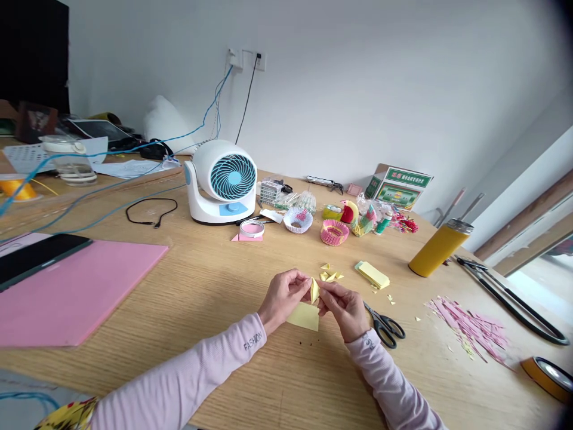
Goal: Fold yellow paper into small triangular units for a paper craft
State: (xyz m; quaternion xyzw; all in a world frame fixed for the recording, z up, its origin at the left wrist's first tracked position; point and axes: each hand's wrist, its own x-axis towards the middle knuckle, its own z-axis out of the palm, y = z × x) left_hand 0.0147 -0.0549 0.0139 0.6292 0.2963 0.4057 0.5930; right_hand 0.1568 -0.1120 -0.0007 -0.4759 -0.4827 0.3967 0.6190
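Observation:
Between the fingertips of my left hand (285,297) and my right hand (344,307) is a small folded piece of yellow paper (314,290), pinched from both sides just above the table. Under my hands lies a flat yellow paper sheet (305,316). Several folded yellow paper triangles (330,276) rest just beyond my fingers. To the right of them is a stack of yellow paper slips (372,275). Black-handled scissors (388,328) lie beside my right wrist, their blades partly hidden by that hand.
A white and blue fan (228,179) stands at the back. Pink paper strips (470,322), a yellow tumbler (441,248) and a tape roll (548,377) are on the right. A pink board (102,286) bearing a black phone (42,257) lies left. Folded-paper baskets (334,233) sit behind.

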